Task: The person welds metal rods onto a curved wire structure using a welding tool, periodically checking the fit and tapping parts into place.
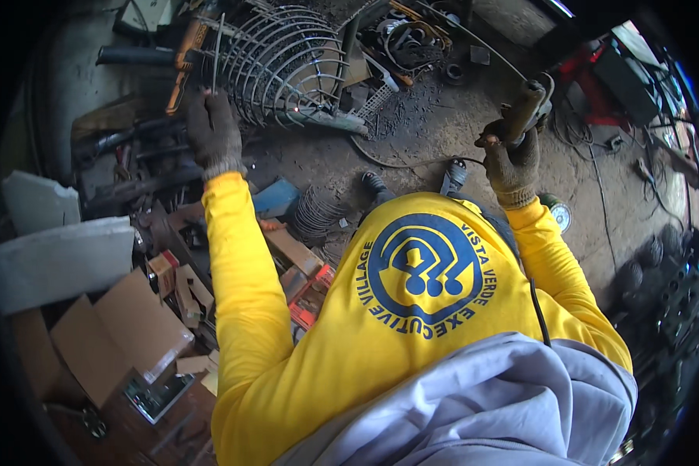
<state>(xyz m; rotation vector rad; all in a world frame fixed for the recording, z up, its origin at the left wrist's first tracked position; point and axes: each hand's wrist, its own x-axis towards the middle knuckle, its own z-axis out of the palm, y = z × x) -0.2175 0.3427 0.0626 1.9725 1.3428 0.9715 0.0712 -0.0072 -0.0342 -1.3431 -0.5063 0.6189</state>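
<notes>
My left hand (212, 133), in a brown knit glove with a bare fingertip showing, is closed around the lower end of a thin metal rod (218, 50) that points away from me. My right hand (512, 165), gloved alike, grips a welding electrode holder (526, 110). A long thin electrode (485, 45) runs from its jaws toward the far left. Beyond my left hand lies a cage of curved metal bars (287, 66), with a small glowing spot low on it. An orange tool (185, 62) stands just left of the rod.
Cardboard pieces (124, 326) and white slabs (62, 252) crowd the left. A wire coil (316, 213) lies near my feet. Coiled cables and scrap (412, 39) sit at the far middle. A red and black machine (598, 81) stands far right, with loose cables (598, 171) across the floor.
</notes>
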